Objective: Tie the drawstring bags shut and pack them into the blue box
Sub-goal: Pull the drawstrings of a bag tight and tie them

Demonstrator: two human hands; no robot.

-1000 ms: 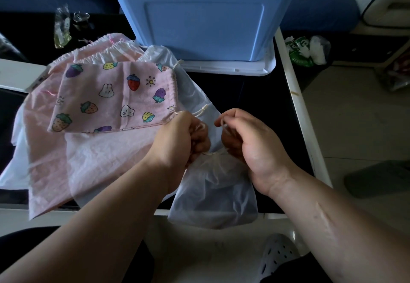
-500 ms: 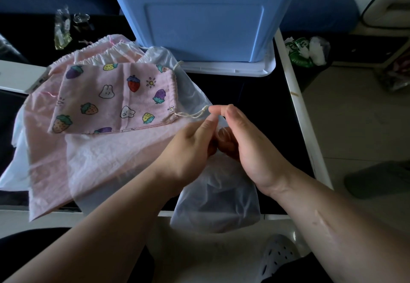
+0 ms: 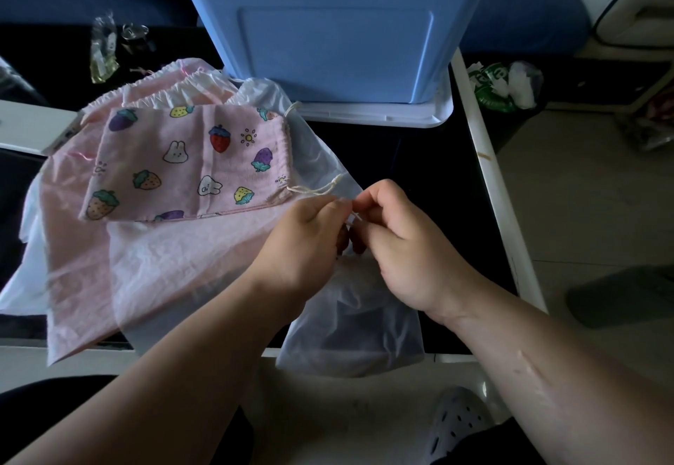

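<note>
I read the left hand (image 3: 304, 242) and right hand (image 3: 408, 249) fingertip to fingertip, each apparently pinching the thin drawstring (image 3: 354, 216). The sheer bag (image 3: 353, 329) lies directly beneath both hands, overhanging the table's (image 3: 419, 180) near edge. The box (image 3: 335, 52) stands behind.

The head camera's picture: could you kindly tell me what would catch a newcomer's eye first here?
The big blue box fills the top centre. Left of the middle, a pink bag printed with strawberries and bunnies lies on a heap of pale pink and white bags. In front, the left hand and right hand pinch the drawstring of a sheer white bag.
</note>
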